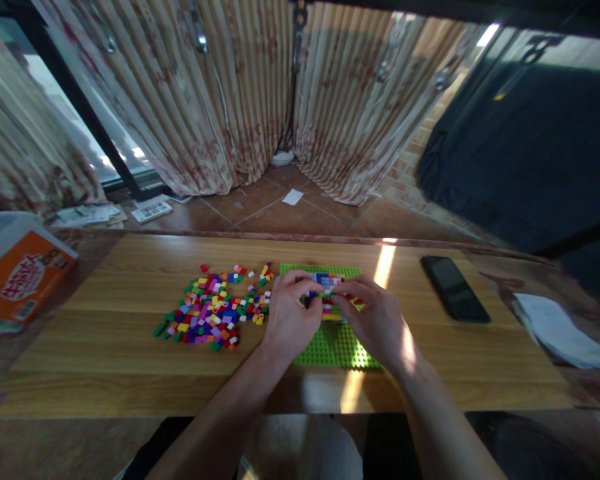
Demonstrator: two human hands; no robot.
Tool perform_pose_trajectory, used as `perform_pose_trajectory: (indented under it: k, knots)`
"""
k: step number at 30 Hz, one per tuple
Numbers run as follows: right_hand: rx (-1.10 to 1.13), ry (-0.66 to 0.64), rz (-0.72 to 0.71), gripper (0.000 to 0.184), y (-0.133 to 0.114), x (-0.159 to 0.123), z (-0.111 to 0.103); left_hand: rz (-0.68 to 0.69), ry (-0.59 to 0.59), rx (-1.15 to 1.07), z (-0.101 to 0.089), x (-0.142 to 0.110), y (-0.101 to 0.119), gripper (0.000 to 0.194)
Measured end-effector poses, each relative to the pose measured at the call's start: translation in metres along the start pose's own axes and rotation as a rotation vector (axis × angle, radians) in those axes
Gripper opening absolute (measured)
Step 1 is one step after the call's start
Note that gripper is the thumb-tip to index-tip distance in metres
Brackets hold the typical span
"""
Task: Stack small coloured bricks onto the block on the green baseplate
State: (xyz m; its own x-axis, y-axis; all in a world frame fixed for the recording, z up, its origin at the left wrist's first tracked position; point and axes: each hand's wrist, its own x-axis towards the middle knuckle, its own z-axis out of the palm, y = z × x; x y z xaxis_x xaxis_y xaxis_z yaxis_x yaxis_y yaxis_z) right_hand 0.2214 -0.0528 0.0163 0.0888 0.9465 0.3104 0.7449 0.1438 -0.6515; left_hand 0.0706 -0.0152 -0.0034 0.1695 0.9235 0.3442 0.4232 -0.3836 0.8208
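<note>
- The fingers of the left hand (291,315) are bent and almost closed, close to the fingertips of the right hand (377,319), which are also nearly together; I cannot tell if either hand grips a small brick.
- Both hands are at the brick build (333,317), which sits on the far half of the green baseplate (325,352). The hands cover much of it, so I cannot tell its long axis or which way it points.
- The baseplate lies right of the middle of the worktop (125,293), its near side close to the near edge.
- To the left of the baseplate, the loose bricks (213,310) spread in many colours.
- Toward the right end, the black phone (455,289) lies slanted, its far end leftward.
- Beyond the right edge are the papers (570,330).
- By the left end stands the plastic box (23,273) with an orange label; its contents are not clear.
</note>
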Motion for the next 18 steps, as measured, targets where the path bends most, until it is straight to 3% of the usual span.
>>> perform_pose_trajectory:
  k: [13,18]
  knots:
    - [-0.06,-0.011,-0.011,0.014,-0.0049,-0.0016,0.0095,0.002,-0.029,0.013,-0.0044,0.0002,0.005,0.025]
    - [-0.053,0.003,-0.008,0.013,-0.002,-0.0014,0.0071,-0.012,-0.014,0.009,-0.002,0.001,0.0049,0.014]
